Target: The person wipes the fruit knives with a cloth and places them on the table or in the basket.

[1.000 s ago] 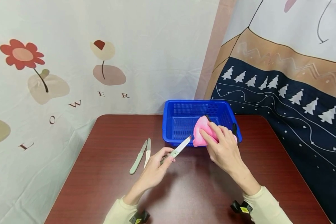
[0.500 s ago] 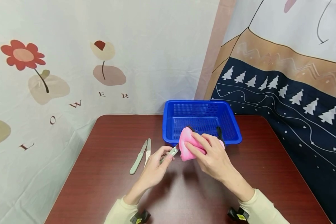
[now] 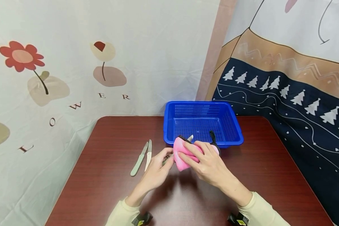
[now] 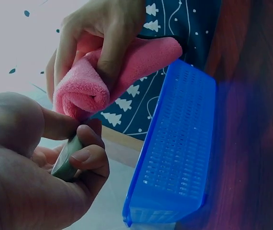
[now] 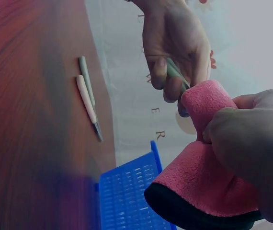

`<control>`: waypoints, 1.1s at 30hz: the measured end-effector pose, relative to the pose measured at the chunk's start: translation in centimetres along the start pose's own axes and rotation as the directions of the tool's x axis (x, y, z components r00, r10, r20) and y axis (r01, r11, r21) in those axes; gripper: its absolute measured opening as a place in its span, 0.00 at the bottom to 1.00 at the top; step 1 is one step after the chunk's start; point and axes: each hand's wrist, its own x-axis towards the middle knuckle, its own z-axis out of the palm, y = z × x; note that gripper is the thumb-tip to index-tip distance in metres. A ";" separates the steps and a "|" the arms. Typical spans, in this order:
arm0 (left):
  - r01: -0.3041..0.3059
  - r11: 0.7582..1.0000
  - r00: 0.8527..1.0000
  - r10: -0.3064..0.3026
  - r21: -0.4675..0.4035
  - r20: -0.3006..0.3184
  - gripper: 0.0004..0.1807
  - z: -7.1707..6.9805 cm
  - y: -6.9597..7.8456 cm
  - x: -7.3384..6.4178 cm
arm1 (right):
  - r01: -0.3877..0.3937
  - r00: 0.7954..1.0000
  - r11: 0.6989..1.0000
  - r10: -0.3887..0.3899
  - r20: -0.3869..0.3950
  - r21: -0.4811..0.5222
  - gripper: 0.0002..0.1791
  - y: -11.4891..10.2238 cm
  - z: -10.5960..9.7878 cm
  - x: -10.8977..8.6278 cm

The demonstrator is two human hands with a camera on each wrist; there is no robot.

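Note:
My left hand grips a paring knife by its pale green handle, in front of the blue basket. A pink cloth with a black edge is folded round the blade, held by my right hand. Beyond the cloth, the knife's blade tip pokes out; the rest of the blade is hidden. In the right wrist view, the folded cloth meets the handle close to the left fingers. To the left on the table lie a green-handled knife and a cream-handled knife, close together.
The blue plastic basket stands at the back of the reddish-brown wooden table, against a printed cloth backdrop. A dark strap-like end of the cloth hangs over the basket's front rim.
My right hand has moved left and toward me with the pink cloth, bringing it over the blade down to the handle. The left hand has stayed nearly still.

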 end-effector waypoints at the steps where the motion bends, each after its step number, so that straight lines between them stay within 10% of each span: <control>1: -0.003 1.000 1.000 0.003 0.003 0.003 0.13 0.0 0.0 0.0 | 0.000 1.000 1.000 0.000 -0.006 -0.001 0.23 0.0 0.0 0.0; 33: -0.077 0.997 0.995 0.076 0.001 0.064 0.09 -0.3 -0.3 -0.3 | -0.116 0.991 0.993 0.114 -0.063 -0.027 0.23 2.9 -0.3 -0.7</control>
